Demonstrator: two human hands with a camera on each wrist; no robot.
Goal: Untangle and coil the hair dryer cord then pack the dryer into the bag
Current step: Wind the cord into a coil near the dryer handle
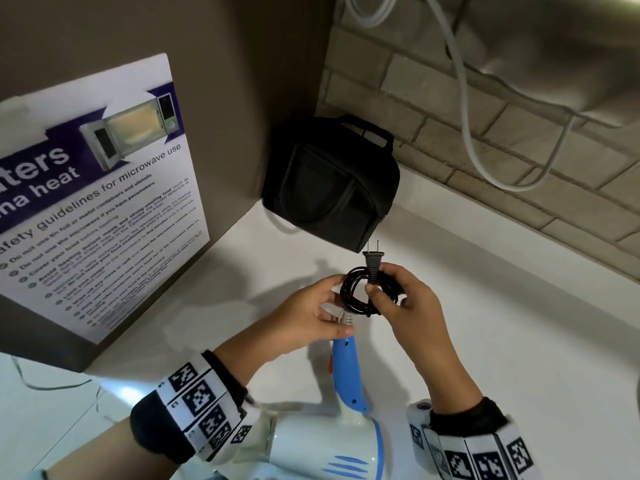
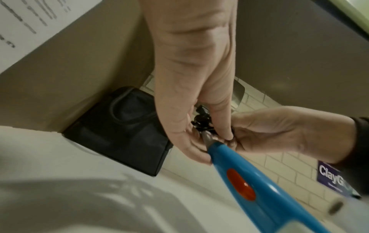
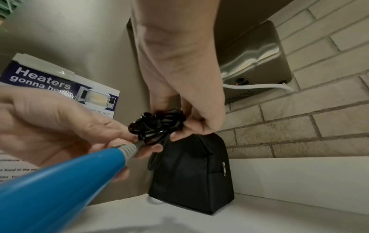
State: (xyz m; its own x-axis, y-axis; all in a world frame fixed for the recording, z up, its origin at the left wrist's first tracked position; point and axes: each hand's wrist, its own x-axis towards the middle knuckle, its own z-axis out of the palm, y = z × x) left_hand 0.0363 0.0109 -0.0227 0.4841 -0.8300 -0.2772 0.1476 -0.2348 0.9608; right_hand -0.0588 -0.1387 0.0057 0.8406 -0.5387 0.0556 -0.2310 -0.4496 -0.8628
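- Cord (image 1: pixel 360 292) sits wound into a small black coil above the counter (image 1: pixel 519 341), plug (image 1: pixel 373 259) sticking up from it, so the coiling step looks nearly done.
- Right hand (image 1: pixel 412 306) pinches the coil and plug together.
- Left hand (image 1: pixel 311 317) grips the cord end of the dryer (image 1: pixel 346 372) handle, fingertips against the coil.
- Dryer body lies low, near the wrists.
- Bag (image 1: pixel 332 181) stands in the corner, well apart; its zip looks closed, though the top is hard to see.
- Next move probably needs one hand freed to open the bag while the other keeps the coil from springing loose.
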